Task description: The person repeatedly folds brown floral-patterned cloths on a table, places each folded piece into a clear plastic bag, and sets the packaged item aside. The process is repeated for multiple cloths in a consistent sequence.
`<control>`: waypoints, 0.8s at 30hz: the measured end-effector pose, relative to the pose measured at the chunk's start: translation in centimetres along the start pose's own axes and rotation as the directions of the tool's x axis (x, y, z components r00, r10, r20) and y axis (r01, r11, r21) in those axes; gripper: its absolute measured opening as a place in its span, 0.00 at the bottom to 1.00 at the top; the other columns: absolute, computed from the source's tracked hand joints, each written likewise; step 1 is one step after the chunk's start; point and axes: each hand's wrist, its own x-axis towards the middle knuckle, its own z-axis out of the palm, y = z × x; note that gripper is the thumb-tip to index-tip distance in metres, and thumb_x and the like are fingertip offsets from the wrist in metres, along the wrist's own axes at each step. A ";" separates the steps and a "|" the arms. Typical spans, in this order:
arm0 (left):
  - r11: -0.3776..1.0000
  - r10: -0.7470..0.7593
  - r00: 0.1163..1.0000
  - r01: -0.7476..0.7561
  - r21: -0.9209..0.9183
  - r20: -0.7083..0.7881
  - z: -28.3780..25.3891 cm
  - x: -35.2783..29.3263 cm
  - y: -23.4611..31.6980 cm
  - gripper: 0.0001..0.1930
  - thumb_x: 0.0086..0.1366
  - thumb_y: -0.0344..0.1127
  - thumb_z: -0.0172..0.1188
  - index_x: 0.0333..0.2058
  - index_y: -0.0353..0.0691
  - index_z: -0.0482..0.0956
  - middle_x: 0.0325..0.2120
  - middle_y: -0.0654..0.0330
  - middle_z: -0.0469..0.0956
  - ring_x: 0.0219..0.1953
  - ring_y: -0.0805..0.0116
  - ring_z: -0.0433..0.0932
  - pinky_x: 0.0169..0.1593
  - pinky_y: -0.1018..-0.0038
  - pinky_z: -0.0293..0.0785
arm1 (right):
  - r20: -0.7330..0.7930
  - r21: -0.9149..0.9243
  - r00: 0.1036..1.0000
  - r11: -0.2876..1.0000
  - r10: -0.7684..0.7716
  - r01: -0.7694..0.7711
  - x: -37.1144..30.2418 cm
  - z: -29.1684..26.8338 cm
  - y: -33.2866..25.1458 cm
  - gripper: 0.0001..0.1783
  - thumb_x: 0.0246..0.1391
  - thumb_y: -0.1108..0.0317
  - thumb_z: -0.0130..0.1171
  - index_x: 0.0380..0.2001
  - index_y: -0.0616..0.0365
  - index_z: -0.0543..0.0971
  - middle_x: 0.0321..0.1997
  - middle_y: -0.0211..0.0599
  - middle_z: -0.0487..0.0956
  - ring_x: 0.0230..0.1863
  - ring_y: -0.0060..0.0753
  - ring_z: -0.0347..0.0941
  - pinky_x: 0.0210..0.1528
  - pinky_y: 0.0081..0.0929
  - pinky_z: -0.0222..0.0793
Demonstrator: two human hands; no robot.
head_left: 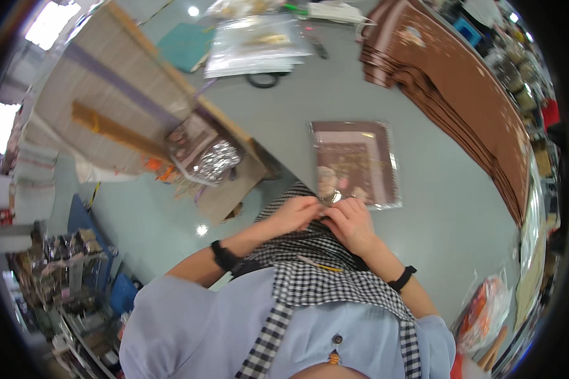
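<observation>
A folded brown cloth with a paler border [378,142] lies flat in a clear plastic bag [395,183] on the grey table. At the bag's near left corner my two hands meet, fingertips almost touching. My left hand [295,213] is closed in a pinch just off that corner. Fingers bent and pressed together, my right hand [353,222] overlaps the bag's near edge. Whatever is between the fingertips is too small and blurred to name.
Brown cloths [461,82] lie in a layered stack along the table's right side. Clear bags [256,47] are piled at the back, beside black-handled scissors [262,81]. At left stands a large carton [126,76] with a wrapped brown piece [199,142]. A bagged orange item [483,309] sits near right.
</observation>
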 end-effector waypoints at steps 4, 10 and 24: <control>0.971 0.171 0.983 -0.155 0.182 -0.072 0.9 1.5 -1.5 0.11 0.66 0.34 0.51 0.29 0.33 0.75 0.20 0.64 0.74 0.20 0.77 0.70 0.25 0.77 0.66 | 0.021 -0.047 0.995 0.994 -0.102 0.103 0.5 0.4 1.2 0.08 0.42 0.71 0.63 0.26 0.53 0.74 0.27 0.32 0.70 0.32 0.38 0.68 0.39 0.35 0.62; 0.930 0.237 0.944 -0.152 0.334 -0.231 -4.7 0.7 -0.2 0.10 0.63 0.33 0.53 0.24 0.33 0.73 0.18 0.65 0.71 0.22 0.77 0.67 0.26 0.75 0.65 | 0.016 -0.208 0.993 0.972 0.118 -0.112 -3.2 -4.3 3.1 0.10 0.37 0.74 0.64 0.25 0.54 0.73 0.25 0.35 0.70 0.32 0.41 0.69 0.40 0.41 0.62; 0.364 0.405 0.914 -0.134 0.922 -0.027 -0.6 -6.2 14.7 0.18 0.57 0.30 0.57 0.48 0.44 0.77 0.39 0.55 0.81 0.41 0.55 0.81 0.46 0.64 0.76 | -0.338 0.032 0.919 0.974 -0.202 0.226 1.5 -8.8 0.2 0.18 0.46 0.70 0.65 0.44 0.55 0.77 0.46 0.37 0.80 0.46 0.39 0.78 0.52 0.36 0.72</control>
